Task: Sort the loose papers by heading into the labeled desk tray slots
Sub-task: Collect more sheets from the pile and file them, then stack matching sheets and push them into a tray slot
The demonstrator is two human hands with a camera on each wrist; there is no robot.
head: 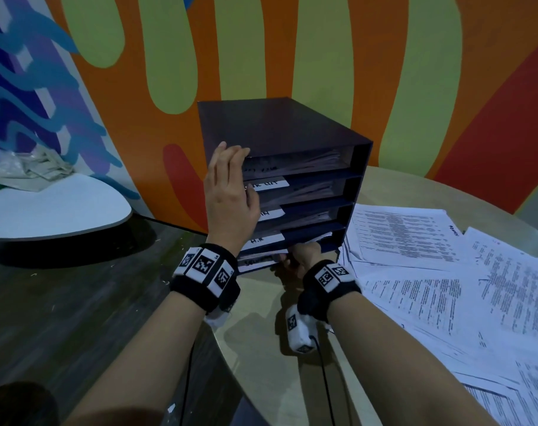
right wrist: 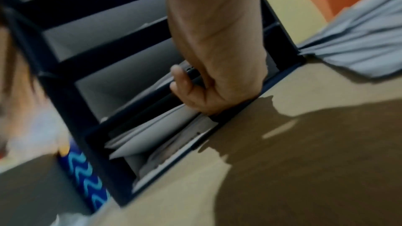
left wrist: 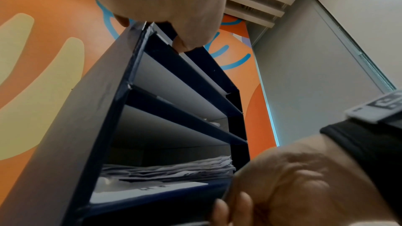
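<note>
A dark blue desk tray (head: 280, 127) with several stacked slots stands on the beige table, white labels (head: 267, 183) on its shelf fronts. My left hand (head: 231, 192) rests with straight fingers against the tray's top front-left corner. My right hand (head: 301, 256) is low at the front, fingers curled round the lip of the shelf marked H.R (head: 261, 239), just above the bottom slot. The right wrist view shows that hand (right wrist: 217, 49) on the dark lip, with bent sheets (right wrist: 165, 130) in the slot beneath. Loose printed papers (head: 415, 241) lie spread to the tray's right.
The round beige table (head: 261, 348) has bare surface in front of the tray. A painted orange and green wall (head: 169, 56) stands close behind. A white table (head: 46, 210) with crumpled wrapping (head: 25, 167) is at the left, over dark floor. A cable (head: 323, 379) hangs from my right wrist.
</note>
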